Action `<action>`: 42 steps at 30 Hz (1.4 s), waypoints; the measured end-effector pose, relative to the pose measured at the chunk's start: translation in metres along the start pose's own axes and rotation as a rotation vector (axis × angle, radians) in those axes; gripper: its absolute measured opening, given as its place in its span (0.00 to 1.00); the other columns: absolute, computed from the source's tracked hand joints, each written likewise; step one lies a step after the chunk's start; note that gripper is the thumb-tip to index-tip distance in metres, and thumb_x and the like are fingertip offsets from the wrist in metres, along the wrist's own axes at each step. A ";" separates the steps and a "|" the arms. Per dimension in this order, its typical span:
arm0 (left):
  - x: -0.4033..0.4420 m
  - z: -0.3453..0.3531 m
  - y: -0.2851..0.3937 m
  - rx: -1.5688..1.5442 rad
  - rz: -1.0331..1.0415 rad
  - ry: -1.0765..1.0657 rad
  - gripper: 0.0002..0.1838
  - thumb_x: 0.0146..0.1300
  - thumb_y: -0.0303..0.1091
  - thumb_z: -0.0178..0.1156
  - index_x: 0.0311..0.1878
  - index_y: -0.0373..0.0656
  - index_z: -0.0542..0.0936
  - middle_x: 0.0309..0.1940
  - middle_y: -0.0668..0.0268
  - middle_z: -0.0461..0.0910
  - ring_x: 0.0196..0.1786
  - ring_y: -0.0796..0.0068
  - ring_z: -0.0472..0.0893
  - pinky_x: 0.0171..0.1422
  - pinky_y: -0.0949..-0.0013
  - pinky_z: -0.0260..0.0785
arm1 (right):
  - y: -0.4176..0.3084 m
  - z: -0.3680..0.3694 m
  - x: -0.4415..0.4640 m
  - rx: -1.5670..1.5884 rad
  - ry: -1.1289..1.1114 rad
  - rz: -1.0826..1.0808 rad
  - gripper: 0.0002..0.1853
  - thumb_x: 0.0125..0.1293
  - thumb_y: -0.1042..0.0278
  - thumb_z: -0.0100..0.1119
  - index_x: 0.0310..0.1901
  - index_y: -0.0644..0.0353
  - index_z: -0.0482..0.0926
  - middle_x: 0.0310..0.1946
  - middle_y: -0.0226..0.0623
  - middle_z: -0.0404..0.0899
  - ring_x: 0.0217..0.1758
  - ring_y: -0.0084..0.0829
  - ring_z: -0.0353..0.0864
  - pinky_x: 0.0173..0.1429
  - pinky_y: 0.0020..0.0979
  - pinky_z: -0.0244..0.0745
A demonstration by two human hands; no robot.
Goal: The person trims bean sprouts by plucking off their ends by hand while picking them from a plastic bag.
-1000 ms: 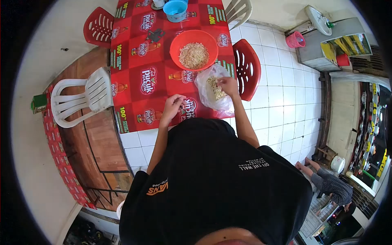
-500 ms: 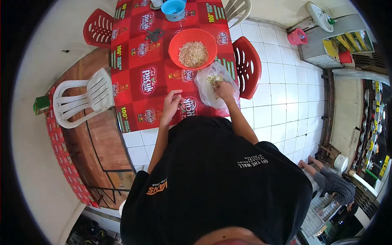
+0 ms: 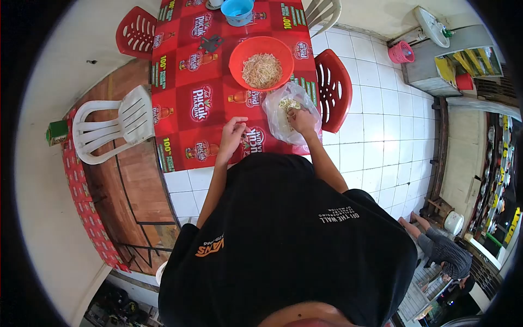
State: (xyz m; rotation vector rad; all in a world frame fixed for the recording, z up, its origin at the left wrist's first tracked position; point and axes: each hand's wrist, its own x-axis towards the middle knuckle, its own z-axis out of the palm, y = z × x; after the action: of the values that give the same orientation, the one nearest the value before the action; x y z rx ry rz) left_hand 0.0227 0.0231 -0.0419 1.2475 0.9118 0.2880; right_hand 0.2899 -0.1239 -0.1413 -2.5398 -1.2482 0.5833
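My right hand (image 3: 303, 121) is at the clear plastic bag (image 3: 276, 121), its fingers bent down among the pale bean sprouts (image 3: 289, 103) inside. What its fingertips hold is too small to make out. My left hand (image 3: 233, 134) hovers over or rests on the red tablecloth (image 3: 177, 131) left of the bag, fingers partly bent and apart, holding nothing visible. Beyond the bag stands a red bowl (image 3: 235, 61) with a heap of sprouts (image 3: 262, 71) in it.
A blue container (image 3: 238, 12) and a dark object (image 3: 211, 43) are farther back on the table. Red chairs (image 3: 335, 90) and a white chair (image 3: 135, 117) stand around it. Another person (image 3: 449, 253) is bent over at the far lower right.
My right hand has moved lower and slightly left within the bag, in among the sprouts. My left hand stays near the same place, a little higher. The whole view has shifted slightly.
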 end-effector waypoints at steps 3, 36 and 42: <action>0.002 -0.001 -0.006 0.021 0.009 -0.004 0.12 0.77 0.30 0.53 0.59 0.41 0.78 0.36 0.64 0.85 0.35 0.82 0.81 0.34 0.78 0.74 | -0.002 -0.005 0.001 0.043 -0.043 0.065 0.10 0.58 0.58 0.66 0.40 0.44 0.89 0.36 0.43 0.88 0.43 0.47 0.87 0.49 0.48 0.82; -0.013 0.008 0.075 0.062 0.010 -0.091 0.12 0.77 0.38 0.55 0.52 0.41 0.81 0.35 0.69 0.85 0.37 0.86 0.80 0.34 0.79 0.70 | 0.027 -0.031 0.004 0.291 -0.091 0.061 0.12 0.59 0.60 0.72 0.37 0.61 0.90 0.28 0.43 0.88 0.31 0.35 0.90 0.38 0.38 0.84; -0.012 0.020 0.053 0.059 0.085 -0.184 0.12 0.77 0.36 0.56 0.53 0.38 0.81 0.36 0.68 0.85 0.38 0.85 0.81 0.39 0.79 0.70 | 0.021 -0.001 0.018 -0.023 0.028 0.083 0.10 0.57 0.56 0.65 0.33 0.51 0.90 0.33 0.45 0.87 0.40 0.49 0.88 0.48 0.48 0.83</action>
State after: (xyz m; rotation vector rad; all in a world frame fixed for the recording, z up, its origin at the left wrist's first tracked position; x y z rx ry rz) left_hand 0.0442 0.0193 0.0120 1.3460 0.7146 0.2107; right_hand 0.3147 -0.1222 -0.1533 -2.6202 -1.1519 0.5522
